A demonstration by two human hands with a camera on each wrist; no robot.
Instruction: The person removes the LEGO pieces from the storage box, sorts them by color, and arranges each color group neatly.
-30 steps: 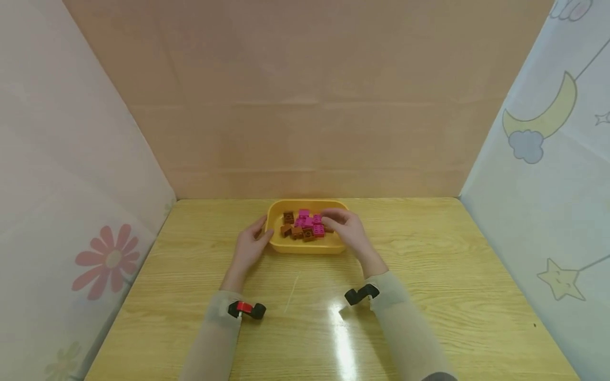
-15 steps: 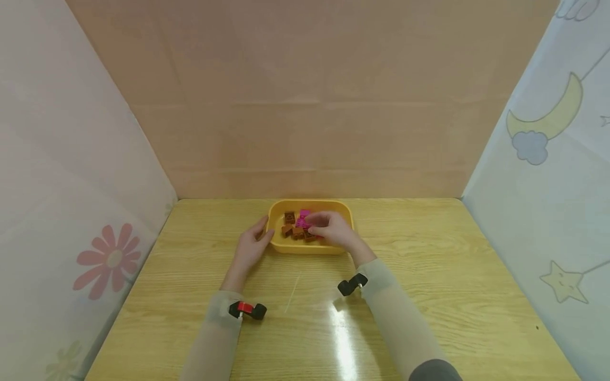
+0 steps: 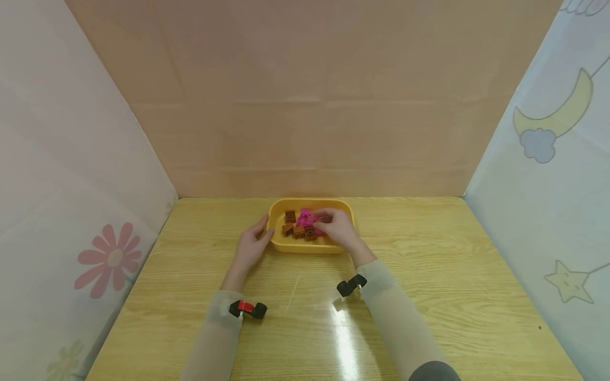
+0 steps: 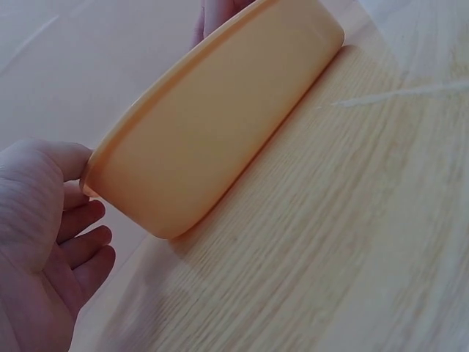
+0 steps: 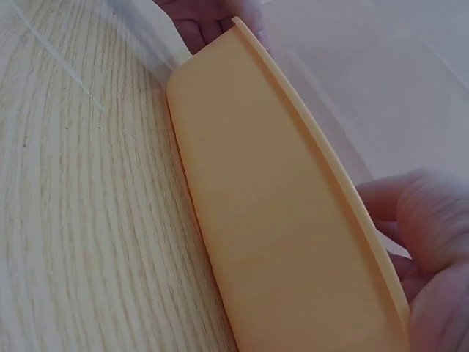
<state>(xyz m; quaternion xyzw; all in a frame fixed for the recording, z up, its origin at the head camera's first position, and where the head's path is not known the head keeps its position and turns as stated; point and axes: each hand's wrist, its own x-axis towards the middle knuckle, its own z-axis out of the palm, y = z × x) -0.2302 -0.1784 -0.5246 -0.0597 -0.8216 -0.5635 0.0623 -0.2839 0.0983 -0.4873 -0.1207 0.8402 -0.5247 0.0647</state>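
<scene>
A yellow plastic tray (image 3: 310, 248) sits at the far side of the wooden table. My left hand (image 3: 250, 248) grips its left end, thumb over the rim, as the left wrist view also shows. Inside lie several pink toy bricks (image 3: 306, 212) bunched in the middle and several brown toy bricks (image 3: 290, 216) toward the left and front. My right hand (image 3: 337, 227) reaches into the right part of the tray, index finger and thumb pinching a pink brick partly hidden by them. In the right wrist view, the tray wall (image 5: 271, 191) hides those fingertips.
A wooden table (image 3: 429, 275) extends around the tray. Behind it rises a plain tan backdrop (image 3: 305, 132). Pale printed sheets stand at the left (image 3: 71, 159) and right. Each sleeve carries a wrist camera, such as the right camera (image 3: 351, 286).
My right hand moves left over the pink bricks, covers several of them, then shifts slightly back right. My left hand stays at the tray's left end.
</scene>
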